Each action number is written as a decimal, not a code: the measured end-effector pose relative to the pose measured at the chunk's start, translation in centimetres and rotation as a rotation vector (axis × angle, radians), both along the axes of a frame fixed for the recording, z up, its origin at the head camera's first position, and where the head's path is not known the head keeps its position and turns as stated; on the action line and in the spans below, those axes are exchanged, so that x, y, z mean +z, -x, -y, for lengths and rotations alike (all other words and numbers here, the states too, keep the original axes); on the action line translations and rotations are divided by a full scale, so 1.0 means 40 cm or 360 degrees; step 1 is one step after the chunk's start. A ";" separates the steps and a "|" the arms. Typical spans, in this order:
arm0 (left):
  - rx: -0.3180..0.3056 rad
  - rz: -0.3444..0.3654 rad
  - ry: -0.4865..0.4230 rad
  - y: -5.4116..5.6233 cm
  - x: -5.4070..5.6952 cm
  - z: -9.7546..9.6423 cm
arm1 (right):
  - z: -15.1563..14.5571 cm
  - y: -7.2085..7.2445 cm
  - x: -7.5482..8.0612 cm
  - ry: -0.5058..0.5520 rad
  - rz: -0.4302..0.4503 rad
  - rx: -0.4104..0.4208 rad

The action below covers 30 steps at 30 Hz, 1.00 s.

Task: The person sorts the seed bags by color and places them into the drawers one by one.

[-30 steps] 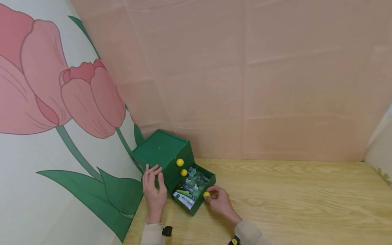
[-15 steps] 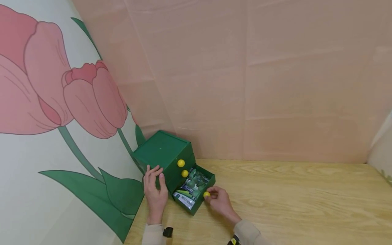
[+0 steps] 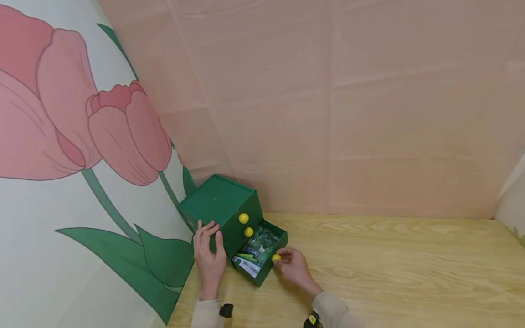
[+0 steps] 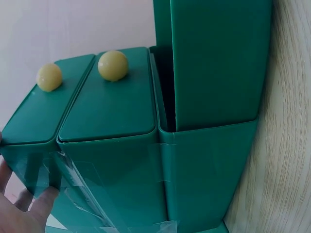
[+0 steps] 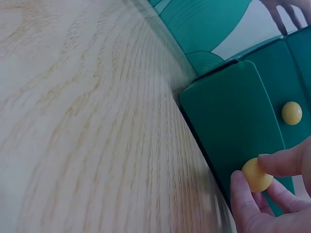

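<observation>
A small green drawer cabinet (image 3: 219, 198) stands in the corner, with a round yellow knob on each of its stacked drawers. Its bottom drawer (image 3: 265, 272) is pulled out; dark green printed packets (image 3: 260, 243) and a white-labelled one lie inside. My right hand (image 3: 295, 269) pinches that drawer's yellow knob (image 5: 256, 175) between thumb and fingers. On the cabinet's left side, my left hand (image 3: 210, 262) rests with its fingers at the top edge and its thumb against the side wall, as the left wrist view (image 4: 29, 211) partly shows.
The wood-grain table (image 3: 389, 269) stretches to the right of the drawer. A white panel with printed tulips (image 3: 129, 132) borders the cabinet on the left, and a pinkish cloth wall (image 3: 328, 114) rises behind. Two more yellow knobs (image 3: 244, 218) stick out above the drawer.
The bottom drawer has slid slightly inward, with my right hand still on its knob. My left hand keeps its place on the cabinet, and the head view has shifted a little.
</observation>
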<state>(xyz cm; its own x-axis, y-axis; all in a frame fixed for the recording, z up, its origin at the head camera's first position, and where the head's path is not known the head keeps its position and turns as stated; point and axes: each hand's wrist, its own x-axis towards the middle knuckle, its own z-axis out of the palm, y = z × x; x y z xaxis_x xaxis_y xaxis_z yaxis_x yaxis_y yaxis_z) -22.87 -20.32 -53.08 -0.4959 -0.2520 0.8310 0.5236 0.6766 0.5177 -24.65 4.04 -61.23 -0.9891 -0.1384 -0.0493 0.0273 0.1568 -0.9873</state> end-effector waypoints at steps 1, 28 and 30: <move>-0.0001 -0.0001 0.0000 0.001 0.000 -0.001 | 0.000 0.002 0.001 -0.0001 0.0005 0.0000; 0.0015 0.0012 -0.0016 0.008 -0.008 -0.005 | 0.037 0.040 0.006 -0.0018 -0.0027 0.0037; 0.0015 0.0010 -0.0013 0.009 -0.009 -0.005 | 0.039 0.041 0.006 -0.0021 -0.0030 0.0033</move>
<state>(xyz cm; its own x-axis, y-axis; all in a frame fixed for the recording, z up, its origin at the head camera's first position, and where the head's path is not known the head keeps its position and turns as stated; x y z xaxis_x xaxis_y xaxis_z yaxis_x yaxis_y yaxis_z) -23.23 -20.11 -53.45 -0.4988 -0.2634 0.8257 0.5141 0.6771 0.5265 -26.30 2.48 -60.99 -0.9868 -0.1585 -0.0327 0.0053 0.1700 -0.9854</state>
